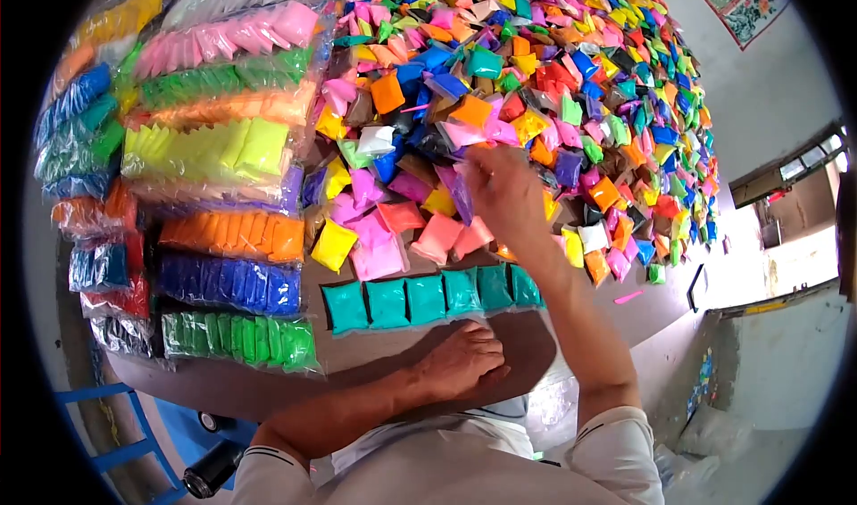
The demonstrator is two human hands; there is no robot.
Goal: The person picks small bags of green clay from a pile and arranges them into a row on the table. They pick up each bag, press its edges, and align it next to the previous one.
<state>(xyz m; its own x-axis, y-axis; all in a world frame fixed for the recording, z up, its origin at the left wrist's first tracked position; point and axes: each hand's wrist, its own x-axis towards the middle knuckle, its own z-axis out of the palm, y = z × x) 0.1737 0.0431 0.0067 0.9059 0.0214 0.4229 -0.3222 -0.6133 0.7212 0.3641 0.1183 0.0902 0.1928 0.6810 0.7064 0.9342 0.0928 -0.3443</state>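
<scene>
My left hand (462, 360) rests at the near table edge, fingers curled in, with nothing showing in it. Just beyond it lies a row of several teal packets (386, 303), side by side in clear film. My right hand (507, 188) reaches over the pile of loose coloured packets (571, 86), its fingers bent down and blurred. Right beside its fingertips is a purple packet (457, 194); I cannot tell whether the fingers grip it. Pink packets (378, 244) and a yellow packet (334, 244) lie between the pile and the teal row.
Bagged rows of same-coloured packets stack on the left, among them green packets (239, 340), blue packets (230, 284) and orange packets (234, 236). A pink strip (628, 297) lies on the table (656, 313) at right. A blue metal frame (134, 425) and a black cylinder (212, 469) stand below left.
</scene>
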